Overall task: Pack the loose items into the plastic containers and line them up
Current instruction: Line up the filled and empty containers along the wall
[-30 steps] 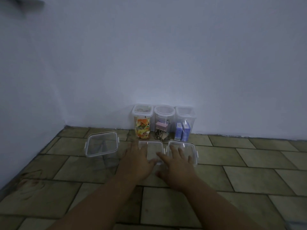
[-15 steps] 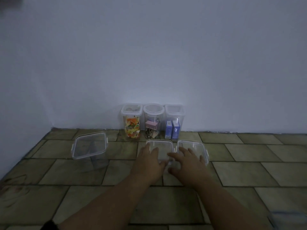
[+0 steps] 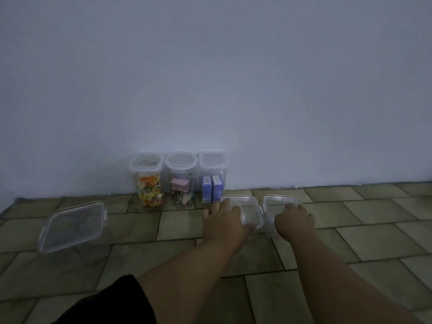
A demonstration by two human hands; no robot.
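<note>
The left hand (image 3: pixel 223 222) reached forward palm-down, fingers straight and slightly spread; a black sleeve (image 3: pixel 109 302) covered that arm near the elbow. The right hand (image 3: pixel 295 222), level beside it but apart, was palm-down with fingers bent downward; its grip was unclear.

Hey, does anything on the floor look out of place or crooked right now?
The clear box at the far left sits skewed to the floor tiles and apart from the rest. The three filled containers stand lined up against the wall. Nothing looks spilled or broken.
</note>
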